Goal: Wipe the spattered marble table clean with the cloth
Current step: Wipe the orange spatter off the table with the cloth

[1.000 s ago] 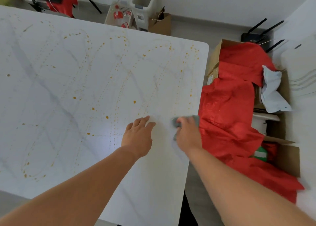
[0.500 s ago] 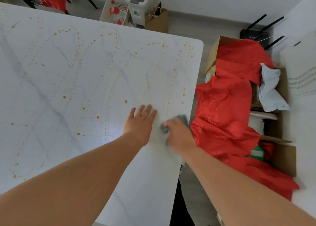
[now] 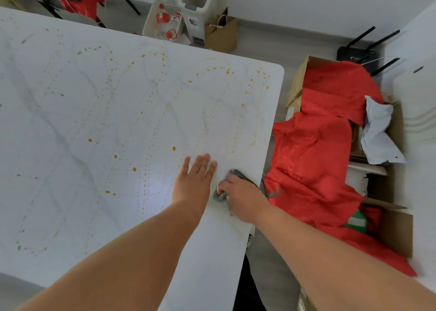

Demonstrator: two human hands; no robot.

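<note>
Head view of wiping in progress on a white grey-veined marble table (image 3: 99, 112). Compared with one second ago, the right hand (image 3: 240, 196) and its crumpled grey cloth (image 3: 220, 194) have travelled from the table's right edge inward, so that the cloth now lies just beside the left hand (image 3: 193, 181); the left hand itself has kept its place. The strip of table nearest the person, between the hands and the near edge, shows almost no marks, whereas trails and dots of orange spatter (image 3: 134, 169) cover the table beyond and to the left of the left hand. The stroke therefore appears to belong to an early pass along the right margin, and most of the soiled area seems to await wiping.

Left hand: flat on the table, palm down, fingers straight and close together, pointing away from the person; it holds nothing and looks to serve as a brace. Right hand: fingers curled over the bunched cloth, pressing it onto the table, knuckles toward the left hand, forearm crossing the table's right edge. Red fabric (image 3: 313, 160) draped over cardboard boxes (image 3: 297, 79) lies on the floor to the right of the table.
</note>
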